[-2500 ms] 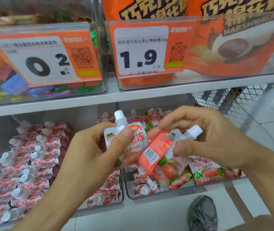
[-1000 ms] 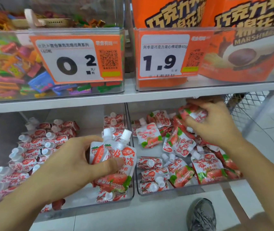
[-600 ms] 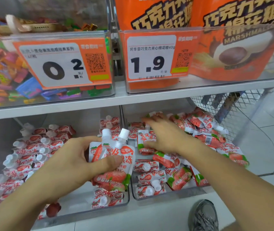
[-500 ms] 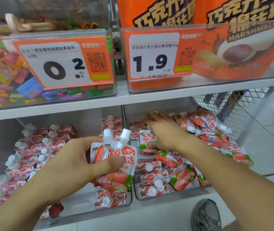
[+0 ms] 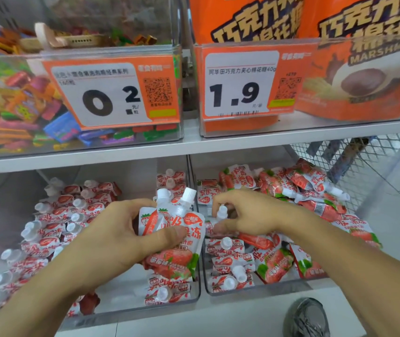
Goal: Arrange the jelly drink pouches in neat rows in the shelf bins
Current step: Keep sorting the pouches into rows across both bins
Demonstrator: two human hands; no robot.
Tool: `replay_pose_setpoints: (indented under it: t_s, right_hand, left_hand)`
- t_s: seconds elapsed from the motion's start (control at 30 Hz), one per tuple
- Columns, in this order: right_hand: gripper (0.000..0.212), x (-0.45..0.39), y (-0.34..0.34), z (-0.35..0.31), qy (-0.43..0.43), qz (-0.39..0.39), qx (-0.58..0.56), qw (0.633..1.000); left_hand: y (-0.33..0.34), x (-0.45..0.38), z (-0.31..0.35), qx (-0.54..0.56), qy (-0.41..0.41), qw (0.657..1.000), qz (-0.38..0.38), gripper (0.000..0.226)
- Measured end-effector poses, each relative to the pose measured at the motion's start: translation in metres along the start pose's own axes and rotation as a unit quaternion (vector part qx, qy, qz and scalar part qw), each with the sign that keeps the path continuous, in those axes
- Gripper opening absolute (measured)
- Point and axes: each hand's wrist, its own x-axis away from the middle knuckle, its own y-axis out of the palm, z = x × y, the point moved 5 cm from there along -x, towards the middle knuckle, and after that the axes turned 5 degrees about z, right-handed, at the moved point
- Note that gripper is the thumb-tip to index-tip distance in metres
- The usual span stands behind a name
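held pouches [image 5: 173,235]: two, caps up, long way up-down, over left bin's [image 5: 131,310] right edge | left hand [image 5: 111,242]: thumb and fingers squeeze them | right hand [image 5: 252,215]: fingers curled, pinching a pouch cap [image 5: 222,211] right of the held pouches, its body hidden | room: bare bin floor below-left

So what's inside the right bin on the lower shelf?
Strawberry jelly pouches lie jumbled in the right bin. The right hand pinches one pouch's cap; pouches beneath it are covered.
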Motion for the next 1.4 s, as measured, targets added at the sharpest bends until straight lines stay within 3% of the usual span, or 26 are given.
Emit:
replay_pose_setpoints:
  t_s: [0.3,0.4,0.5,0.6,0.67,0.77,0.87,0.97,1.07,1.2,1.3,1.4]
  right_hand:
    - [0.043,0.007,0.004,0.005,0.064,-0.156,0.004,0.986]
    - [0.046,0.007,0.006,0.002,0.054,-0.162,0.015,0.985]
    - [0.048,0.009,0.005,0.003,0.024,-0.120,0.031,0.992]
    - [0.061,0.020,0.003,0.010,0.042,-0.119,-0.086,0.988]
    - [0.057,0.027,-0.002,0.011,0.028,-0.063,-0.144,0.987]
    - [0.040,0.039,-0.029,-0.002,-0.027,0.105,-0.256,0.960]
    - [0.062,0.057,-0.037,-0.041,-0.099,0.122,-0.349,0.924]
    - [0.079,0.061,-0.022,-0.065,-0.116,0.124,-0.347,0.923]
    - [0.066,0.061,-0.026,-0.066,-0.109,0.197,-0.352,0.909]
    - [0.061,0.068,-0.035,-0.057,-0.121,0.225,-0.310,0.916]
    - [0.056,0.074,-0.040,-0.053,-0.138,0.246,-0.291,0.914]
    - [0.044,0.078,-0.054,-0.036,-0.130,0.338,-0.285,0.888]
  left_hand:
    - [0.002,-0.004,0.005,0.018,0.009,1.000,0.002,0.031]
    - [0.003,-0.003,0.005,0.033,0.016,0.999,0.009,0.027]
    - [0.001,-0.003,0.005,0.033,0.024,0.999,0.022,0.028]
    - [-0.002,-0.002,0.009,0.035,0.041,0.997,0.055,0.031]
    - [-0.002,0.000,0.014,0.029,0.072,0.993,0.085,0.033]
    - [0.002,0.005,0.025,0.021,0.129,0.982,0.138,0.032]
    - [0.011,0.012,0.036,0.013,0.198,0.963,0.183,0.038]
    - [0.020,0.012,0.038,-0.005,0.237,0.955,0.177,0.055]
    - [0.021,0.008,0.037,0.014,0.261,0.953,0.150,0.057]
    - [0.026,0.006,0.037,0.008,0.322,0.943,0.084,0.049]
    - [0.025,-0.001,0.029,-0.056,0.338,0.935,0.092,0.043]
    - [0.017,-0.006,0.021,-0.083,0.334,0.925,0.159,0.034]
